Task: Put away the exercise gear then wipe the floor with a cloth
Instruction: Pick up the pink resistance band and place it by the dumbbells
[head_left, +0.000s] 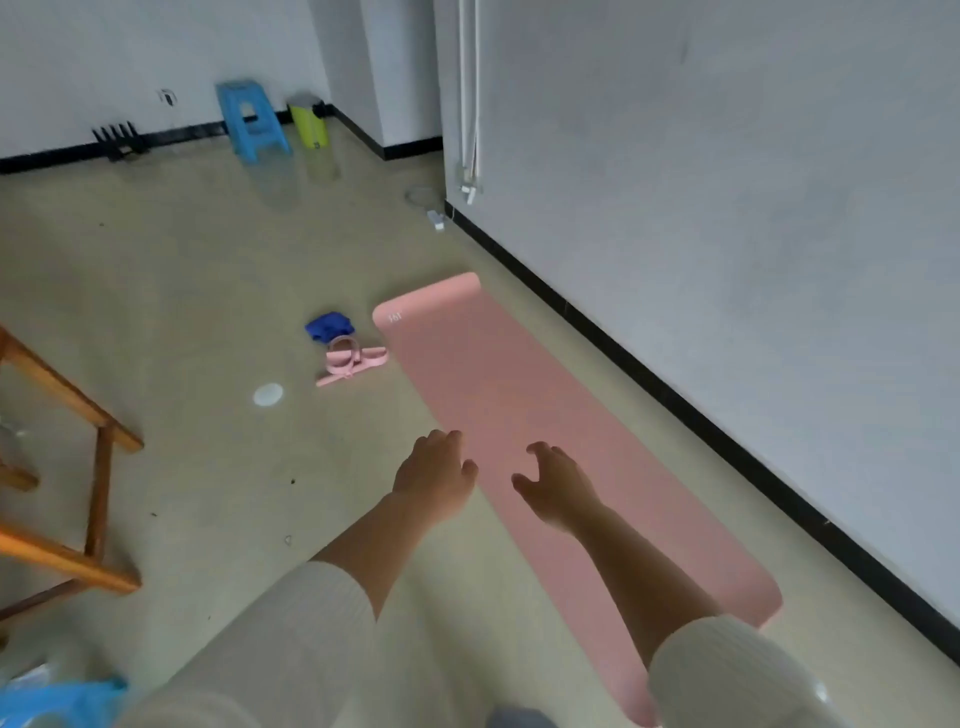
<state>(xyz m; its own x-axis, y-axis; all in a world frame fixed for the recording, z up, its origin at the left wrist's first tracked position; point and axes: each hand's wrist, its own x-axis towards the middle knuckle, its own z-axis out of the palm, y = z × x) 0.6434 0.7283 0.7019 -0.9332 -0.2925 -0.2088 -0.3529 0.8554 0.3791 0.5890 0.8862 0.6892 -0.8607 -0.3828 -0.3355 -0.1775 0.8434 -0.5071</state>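
Observation:
A pink exercise mat (498, 374) lies unrolled on the floor along the right wall. Left of its far end sit a pink resistance band with a ring (350, 361) and a crumpled blue cloth (329, 326). My left hand (434, 475) hovers over the mat's left edge, fingers relaxed and holding nothing. Over the middle of the mat, my right hand (556, 486) is spread with loosely curved fingers, also holding nothing. Both arms reach forward in pale sleeves.
A wooden table frame (78, 441) stands at the left. A blue stool (253, 120) and a yellow-green bin (309, 124) sit by the far wall. A small white disc (268, 394) lies on the floor. A blue bag (62, 701) is at bottom left.

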